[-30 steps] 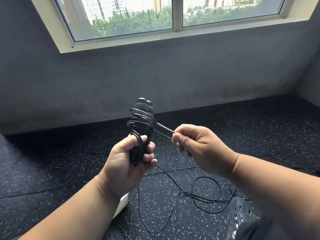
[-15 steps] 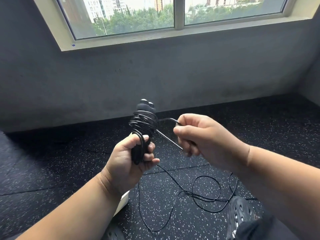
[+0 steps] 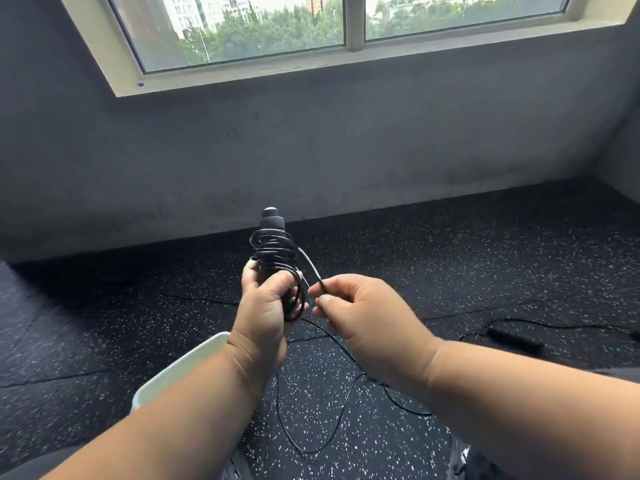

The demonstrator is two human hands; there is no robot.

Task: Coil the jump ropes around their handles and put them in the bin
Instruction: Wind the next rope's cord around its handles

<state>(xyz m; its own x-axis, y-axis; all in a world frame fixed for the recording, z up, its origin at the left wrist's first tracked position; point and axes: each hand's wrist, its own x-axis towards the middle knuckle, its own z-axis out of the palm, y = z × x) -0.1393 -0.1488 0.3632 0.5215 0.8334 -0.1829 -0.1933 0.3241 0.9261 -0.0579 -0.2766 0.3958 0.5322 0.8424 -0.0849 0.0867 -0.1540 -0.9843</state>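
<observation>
My left hand [image 3: 265, 306] grips the black jump rope handles [image 3: 273, 225] upright, with several turns of thin black rope [image 3: 275, 251] coiled around them. My right hand [image 3: 360, 313] pinches the free rope between thumb and forefinger just right of the coil. The slack rope [image 3: 343, 407] trails down to the floor in a loose loop between my arms. A white bin [image 3: 180, 367] sits low on the floor, partly hidden behind my left forearm. A second black jump rope [image 3: 512, 339] lies on the floor at the right.
Black speckled rubber flooring [image 3: 450, 265] covers the room. A grey wall [image 3: 311, 140] with a window [image 3: 311, 26] stands ahead. My dark shoes [image 3: 460, 455] show at the bottom edge.
My right hand has carried the rope around the handles and dropped lower, close to my left hand. The view has tilted down, showing more of the white bin and the second rope.
</observation>
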